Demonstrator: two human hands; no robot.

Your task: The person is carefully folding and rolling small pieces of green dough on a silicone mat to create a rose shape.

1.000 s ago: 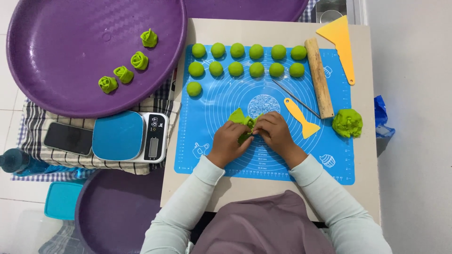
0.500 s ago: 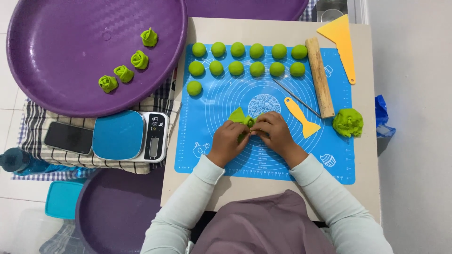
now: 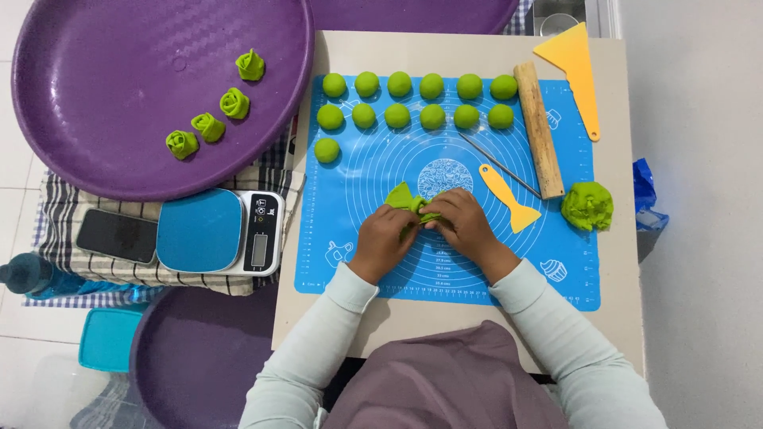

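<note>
1. Where the blue silicone mat (image 3: 373,183) lies on the table (image 3: 620,262), a flattened piece of green dough (image 3: 407,199) is held between both hands, just below the round printed centre of the mat.
2. The dough is pinched at its right end by the fingers of the right hand (image 3: 465,226), which are closed on it from above.
3. The fingers of the left hand (image 3: 384,238) are curled shut against the lower left edge of the same piece, so that its lower part is hidden.
4. Only the upper left part of the dough is seen clear of the fingers: a thin, bright green flap with a pointed, folded corner, raised slightly off the mat.
5. Thirteen green dough balls (image 3: 400,116) are set in rows along the top of the mat, well apart from the hands.
6. A yellow plastic spatula (image 3: 509,199) is laid just right of the right hand, with a thin metal rod (image 3: 497,164) and a wooden rolling pin (image 3: 538,129) beyond it.
7. A crumpled lump of green dough (image 3: 587,206) is seen at the right edge of the mat.
8. Four rolled green dough flowers (image 3: 208,126) are placed on the large purple tray (image 3: 95,71) at the left, above a kitchen scale (image 3: 218,232).
</note>
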